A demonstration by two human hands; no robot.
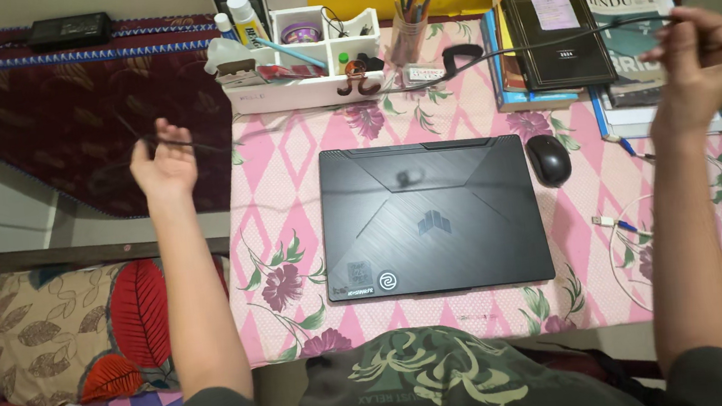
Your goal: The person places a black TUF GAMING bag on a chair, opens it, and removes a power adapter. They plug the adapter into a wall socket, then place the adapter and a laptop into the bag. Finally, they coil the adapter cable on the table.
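My left hand [163, 164] is raised left of the table with its fingers around a thin black cable [543, 42]. My right hand [700, 60] is raised at the far right and pinches the same cable, which runs across the book stack to a black plug end [461, 57] near the pen cup. Between my arms a closed black laptop [432, 214] lies flat on the pink floral tablecloth [276, 186]. A black mouse [548, 160] sits to the laptop's right.
A white desk organiser [299, 59] with bottles stands at the back, next to a pen cup [407, 34]. Stacked books and a newspaper [580, 43] fill the back right. A white cable [624, 239] lies right. A power brick [69, 29] sits back left; pillows [74, 335] lie left.
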